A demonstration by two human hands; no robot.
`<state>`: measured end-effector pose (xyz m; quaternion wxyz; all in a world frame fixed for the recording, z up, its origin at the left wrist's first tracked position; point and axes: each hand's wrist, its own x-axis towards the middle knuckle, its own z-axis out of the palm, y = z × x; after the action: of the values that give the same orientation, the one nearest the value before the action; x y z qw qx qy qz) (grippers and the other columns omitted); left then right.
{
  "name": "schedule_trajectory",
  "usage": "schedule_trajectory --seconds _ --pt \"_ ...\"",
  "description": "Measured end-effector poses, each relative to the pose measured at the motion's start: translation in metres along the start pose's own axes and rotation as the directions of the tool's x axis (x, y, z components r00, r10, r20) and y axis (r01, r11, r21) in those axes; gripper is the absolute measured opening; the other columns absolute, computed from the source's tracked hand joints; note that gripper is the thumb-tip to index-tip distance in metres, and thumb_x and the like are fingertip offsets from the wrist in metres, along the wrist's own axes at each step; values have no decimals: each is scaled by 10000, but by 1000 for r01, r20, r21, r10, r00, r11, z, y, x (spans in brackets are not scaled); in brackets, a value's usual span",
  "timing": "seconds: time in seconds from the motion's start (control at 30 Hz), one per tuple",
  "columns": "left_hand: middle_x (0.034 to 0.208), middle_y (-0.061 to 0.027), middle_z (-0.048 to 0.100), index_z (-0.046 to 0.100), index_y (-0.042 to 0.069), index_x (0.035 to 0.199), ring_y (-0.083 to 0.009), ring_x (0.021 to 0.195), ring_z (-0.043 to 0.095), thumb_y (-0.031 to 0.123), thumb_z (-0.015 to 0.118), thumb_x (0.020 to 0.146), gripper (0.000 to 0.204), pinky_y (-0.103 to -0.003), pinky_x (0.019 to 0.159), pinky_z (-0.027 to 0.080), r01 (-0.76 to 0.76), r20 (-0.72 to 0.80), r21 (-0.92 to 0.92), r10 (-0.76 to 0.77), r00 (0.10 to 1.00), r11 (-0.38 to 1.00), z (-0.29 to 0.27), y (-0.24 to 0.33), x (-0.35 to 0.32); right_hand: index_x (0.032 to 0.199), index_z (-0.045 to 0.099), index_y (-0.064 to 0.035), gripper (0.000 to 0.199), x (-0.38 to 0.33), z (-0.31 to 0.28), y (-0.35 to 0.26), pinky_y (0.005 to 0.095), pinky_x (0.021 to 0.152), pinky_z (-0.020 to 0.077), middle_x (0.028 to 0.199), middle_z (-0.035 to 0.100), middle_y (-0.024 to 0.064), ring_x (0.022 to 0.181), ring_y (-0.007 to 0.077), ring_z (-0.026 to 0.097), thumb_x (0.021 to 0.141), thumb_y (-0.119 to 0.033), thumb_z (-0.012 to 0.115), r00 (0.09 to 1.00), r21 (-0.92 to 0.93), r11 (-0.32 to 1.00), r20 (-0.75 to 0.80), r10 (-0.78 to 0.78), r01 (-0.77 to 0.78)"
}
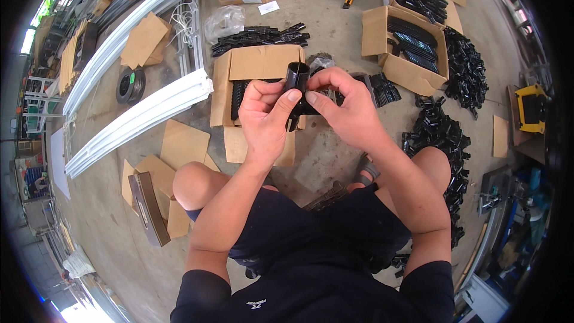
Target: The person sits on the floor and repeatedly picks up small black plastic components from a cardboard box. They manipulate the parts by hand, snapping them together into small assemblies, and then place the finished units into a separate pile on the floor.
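A black tubular fitting [298,74] with a round open end is held up between my two hands, above an open cardboard box [263,63]. My left hand [265,113] grips its left side, thumb on the near face. From the right, my right hand [342,104] pinches it with thumb and fingers. The fitting's lower part is partly hidden by my fingers. Inside the box, rows of black parts [238,99] show beside my left hand.
Loose black fittings [439,128] are heaped along my right side, and more [263,40] lie behind the box. Another open carton [426,85] holds stacked black parts. At left lie long white rails [137,116], a wire spool [130,86] and flattened cardboard [185,142].
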<state>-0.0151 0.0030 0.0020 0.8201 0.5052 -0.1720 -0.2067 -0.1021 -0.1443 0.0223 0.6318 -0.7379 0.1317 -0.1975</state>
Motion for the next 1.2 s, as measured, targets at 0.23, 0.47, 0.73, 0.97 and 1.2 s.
schedule_trajectory --seconds 0.23,0.47,0.73,0.97,1.2 --pt "1038 -129 743 569 2 1050 -98 912 686 -44 723 946 192 -235 822 558 -2 12 26 2 1000 1000 -2 0 0 1001 666 12 149 1 -1 4 355 902 494 977 667 111 956 217 643 884 -49 734 997 -70 995 21 -73 74" --pt "1029 -126 746 566 2 1046 -94 909 686 -49 729 939 203 -234 820 557 33 4 58 -33 999 998 -3 5 -1 971 664 4 126 1 -1 0 354 916 487 987 658 108 967 248 641 887 -62 730 998 -72 996 22 -53 54" --pt "1055 -131 753 571 15 1059 -97 908 694 -16 726 953 190 -232 800 558 -11 41 48 9 999 999 -5 1 -1 971 664 3 120 1 -3 -4 359 924 485 1013 655 105 977 248 638 896 -67 726 992 -114 987 56 -110 116" --pt "1070 -137 750 564 17 1057 -98 921 693 -22 729 949 201 -237 812 559 -2 38 35 1 999 999 -3 3 -3 963 661 10 123 0 -5 -5 359 917 490 1011 652 108 972 247 638 886 -55 732 993 -106 989 78 -93 101" --pt "1060 -143 745 539 8 1047 -99 942 681 -42 734 939 228 -240 828 555 2 44 31 -4 999 1000 -3 2 -5 961 663 10 130 -1 -6 -4 355 920 493 1015 654 110 974 249 644 865 -39 734 987 -147 977 58 -148 155"
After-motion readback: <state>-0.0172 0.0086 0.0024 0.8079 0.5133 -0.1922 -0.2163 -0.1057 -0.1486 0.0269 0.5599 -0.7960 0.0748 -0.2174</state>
